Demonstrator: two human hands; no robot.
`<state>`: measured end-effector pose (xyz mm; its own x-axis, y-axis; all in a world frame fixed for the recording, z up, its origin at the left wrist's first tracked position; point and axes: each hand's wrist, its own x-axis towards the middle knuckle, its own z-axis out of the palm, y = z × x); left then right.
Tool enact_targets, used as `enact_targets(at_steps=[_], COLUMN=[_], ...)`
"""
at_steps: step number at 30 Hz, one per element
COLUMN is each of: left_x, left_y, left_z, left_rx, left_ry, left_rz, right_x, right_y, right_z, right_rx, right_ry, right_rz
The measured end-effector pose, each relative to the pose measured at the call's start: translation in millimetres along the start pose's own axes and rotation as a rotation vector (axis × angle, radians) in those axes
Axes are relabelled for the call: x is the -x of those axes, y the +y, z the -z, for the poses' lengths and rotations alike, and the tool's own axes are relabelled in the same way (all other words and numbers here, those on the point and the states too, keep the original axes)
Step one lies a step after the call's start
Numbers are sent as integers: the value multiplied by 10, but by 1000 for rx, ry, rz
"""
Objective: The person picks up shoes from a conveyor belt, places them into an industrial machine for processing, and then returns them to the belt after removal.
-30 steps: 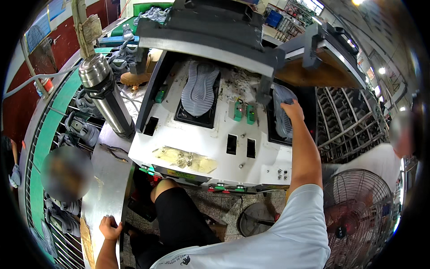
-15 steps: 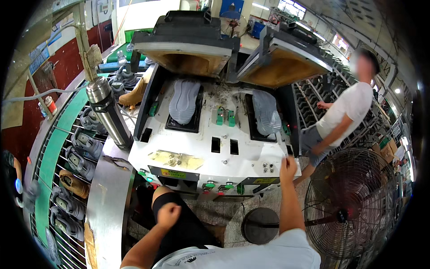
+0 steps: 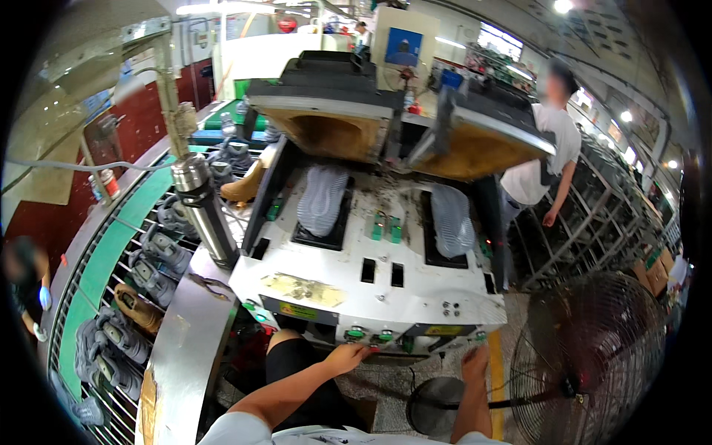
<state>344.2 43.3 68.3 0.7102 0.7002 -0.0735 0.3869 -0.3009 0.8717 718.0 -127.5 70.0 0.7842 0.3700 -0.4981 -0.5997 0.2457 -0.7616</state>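
A white two-station press (image 3: 326, 267) stands before me with both lids raised. Grey ridged shoe soles lie on its two black plates: the left sole (image 3: 323, 200) and the right sole (image 3: 452, 222). My left hand (image 3: 347, 359) reaches to the front panel, its fingers mostly curled and the fingertips at a red button (image 3: 374, 348) in the middle of the row. Below the panel's right end is my right hand (image 3: 475, 363), fingers curled in, apart from the soles. Nothing shows in either hand.
At left, a rack conveyor (image 3: 96, 274) carries several grey shoes and a brown shoe (image 3: 138, 308). A steel flask (image 3: 205, 211) stands on the metal side table (image 3: 185, 334). A large fan (image 3: 586, 363) is at right. Another person (image 3: 552, 141) stands beyond the press.
My left hand has moved up and right to the buttons on the panel. My right hand has dropped from the press's top right to below the panel. The other person has turned away.
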Motion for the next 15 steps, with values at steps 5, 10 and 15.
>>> enact_targets(at_steps=[5, 10, 15], left_x=[1460, 3056, 4158], left_y=[-889, -1224, -1313], left_z=[730, 1255, 1219], left_rx=[-19, -171, -267], left_ry=[715, 1221, 1466], left_rz=[292, 647, 787], right_x=[1028, 2294, 2017], right_y=[1494, 1786, 1746], right_z=[-386, -2239, -4749], right_rx=[1656, 552, 858], right_ry=[-821, -1172, -684], right_rz=[363, 1232, 1719])
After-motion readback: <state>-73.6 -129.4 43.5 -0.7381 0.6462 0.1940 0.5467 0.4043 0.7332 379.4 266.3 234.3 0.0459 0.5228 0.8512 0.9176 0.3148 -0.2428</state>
